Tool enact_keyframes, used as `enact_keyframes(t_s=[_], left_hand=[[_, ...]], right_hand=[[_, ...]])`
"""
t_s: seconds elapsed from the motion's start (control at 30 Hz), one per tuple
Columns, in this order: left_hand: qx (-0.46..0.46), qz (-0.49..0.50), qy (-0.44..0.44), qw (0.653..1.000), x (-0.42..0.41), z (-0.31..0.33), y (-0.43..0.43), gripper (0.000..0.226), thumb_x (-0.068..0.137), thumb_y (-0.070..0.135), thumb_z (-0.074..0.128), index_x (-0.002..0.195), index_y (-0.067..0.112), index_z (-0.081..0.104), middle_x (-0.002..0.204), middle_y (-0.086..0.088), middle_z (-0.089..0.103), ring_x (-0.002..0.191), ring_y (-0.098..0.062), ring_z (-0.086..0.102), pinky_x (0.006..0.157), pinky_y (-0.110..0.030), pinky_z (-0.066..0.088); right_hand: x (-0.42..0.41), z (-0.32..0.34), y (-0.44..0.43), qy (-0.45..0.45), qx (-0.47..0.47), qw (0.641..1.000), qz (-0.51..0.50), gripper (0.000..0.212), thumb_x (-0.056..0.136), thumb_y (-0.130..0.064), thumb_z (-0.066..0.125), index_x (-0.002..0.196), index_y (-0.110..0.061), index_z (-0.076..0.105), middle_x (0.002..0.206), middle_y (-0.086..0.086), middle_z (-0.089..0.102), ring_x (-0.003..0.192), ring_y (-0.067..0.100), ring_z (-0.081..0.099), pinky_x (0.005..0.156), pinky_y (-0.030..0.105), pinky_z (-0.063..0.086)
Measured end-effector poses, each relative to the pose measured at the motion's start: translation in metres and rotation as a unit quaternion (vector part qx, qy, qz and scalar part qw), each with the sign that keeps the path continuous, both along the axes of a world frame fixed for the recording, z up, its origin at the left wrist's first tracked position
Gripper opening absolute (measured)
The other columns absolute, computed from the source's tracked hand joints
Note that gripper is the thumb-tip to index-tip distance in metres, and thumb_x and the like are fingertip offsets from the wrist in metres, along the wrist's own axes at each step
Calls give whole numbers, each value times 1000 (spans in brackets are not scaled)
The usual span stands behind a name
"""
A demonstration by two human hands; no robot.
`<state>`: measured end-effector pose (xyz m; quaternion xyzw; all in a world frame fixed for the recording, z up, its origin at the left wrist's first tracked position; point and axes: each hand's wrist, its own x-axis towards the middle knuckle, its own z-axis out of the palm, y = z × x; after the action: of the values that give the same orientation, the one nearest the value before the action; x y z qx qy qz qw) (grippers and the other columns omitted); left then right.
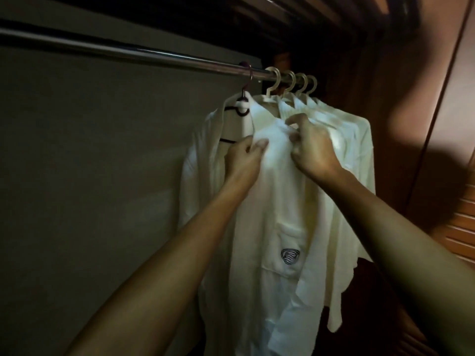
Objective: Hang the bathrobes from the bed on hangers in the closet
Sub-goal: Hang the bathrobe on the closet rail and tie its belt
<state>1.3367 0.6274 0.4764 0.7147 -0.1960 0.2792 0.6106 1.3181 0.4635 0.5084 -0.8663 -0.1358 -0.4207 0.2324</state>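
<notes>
Now the front bathrobe hangs lengthwise straight down from its dark hanger, collar pinched by left grip and right grip (the right slightly higher).

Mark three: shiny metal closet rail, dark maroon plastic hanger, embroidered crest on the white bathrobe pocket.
shiny metal closet rail (133, 53): head view, bare stretch toward the left.
dark maroon plastic hanger (250, 72): head view, hook over the rail.
embroidered crest (290, 256): head view, emblem centre on white bathrobe (275, 160) pocket.

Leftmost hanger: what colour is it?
The hanger is dark maroon; head view shows it.
</notes>
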Motion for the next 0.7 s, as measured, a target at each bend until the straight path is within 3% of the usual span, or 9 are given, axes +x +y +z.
enact_keyframes(t_s=[0.1, 0.17, 0.27, 0.33, 0.4, 0.47, 0.53, 0.63, 0.7], left_hand=[[13, -98, 77, 992, 5, -1, 8, 18, 96, 31, 67, 97, 16, 76, 78, -2, 74, 70, -19, 68, 65, -32, 54], [70, 48, 32, 996, 16, -4, 26, 21, 91, 42, 69, 93, 21, 70, 80, 2, 71, 74, -21, 67, 68, -36, 53], [192, 319, -5, 928, 38, -18, 63, 58, 84, 55, 70, 128, 23, 52, 131, -9, 59, 119, -32, 56, 95, -46, 49], [144, 373, -12, 916, 46, -20, 85, 73, 84, 61, 63, 140, 17, 45, 142, -14, 47, 130, -36, 45, 107, -50, 39], [85, 395, -26, 914, 56, -19, 107, 71, 90, 58, 52, 144, 13, 45, 145, -15, 46, 134, -35, 43, 111, -48, 32], [75, 338, 42, 937, 70, -18, 133, 68, 99, 50, 52, 153, 13, 35, 154, -13, 43, 140, -33, 42, 116, -45, 30], [80, 193, 167, 964, 78, -22, 161, 68, 101, 43, 58, 157, 14, 33, 154, -10, 47, 139, -30, 47, 116, -40, 36], [174, 19, 279, 944, 69, -23, 202, 61, 87, 51, 74, 137, 17, 62, 124, -4, 71, 111, -22, 70, 96, -35, 55], [204, 40, 255, 944, 67, -3, 223, 44, 84, 45, 81, 116, 17, 71, 105, -5, 76, 94, -19, 75, 78, -29, 60]], right_hand=[[7, 5, -14, 25, 26, 999, 8, 45, 92, -1, 54, 135, -14, 54, 117, 7, 65, 101, 14, 58, 80, 22, 40], [12, 11, -19, 43, 47, 998, 24, 41, 95, -3, 52, 135, -13, 56, 120, 6, 65, 103, 13, 59, 76, 16, 40], [24, 18, -26, 62, 72, 995, 28, 38, 100, -6, 46, 135, -12, 58, 126, 8, 64, 114, 21, 59, 81, 21, 42], [31, 20, -28, 74, 89, 993, 27, 39, 100, -6, 44, 136, -12, 58, 126, 7, 63, 113, 20, 57, 86, 25, 40], [37, 19, -28, 82, 93, 992, 31, 41, 97, -3, 44, 135, -13, 57, 120, 5, 62, 106, 17, 56, 83, 26, 42], [41, 17, -29, 78, 94, 992, 31, 43, 94, 1, 44, 133, -13, 58, 113, 3, 60, 101, 18, 57, 76, 25, 42], [46, 17, -30, 69, 91, 993, 33, 44, 92, 3, 43, 130, -12, 59, 110, 2, 59, 98, 18, 57, 67, 21, 41], [52, 20, -36, 56, 82, 995, 23, 47, 89, 5, 44, 129, -15, 60, 106, 2, 60, 92, 18, 57, 63, 21, 40], [56, 22, -39, 52, 71, 996, 14, 45, 90, 2, 45, 127, -17, 60, 105, 2, 60, 91, 18, 57, 63, 24, 41]])
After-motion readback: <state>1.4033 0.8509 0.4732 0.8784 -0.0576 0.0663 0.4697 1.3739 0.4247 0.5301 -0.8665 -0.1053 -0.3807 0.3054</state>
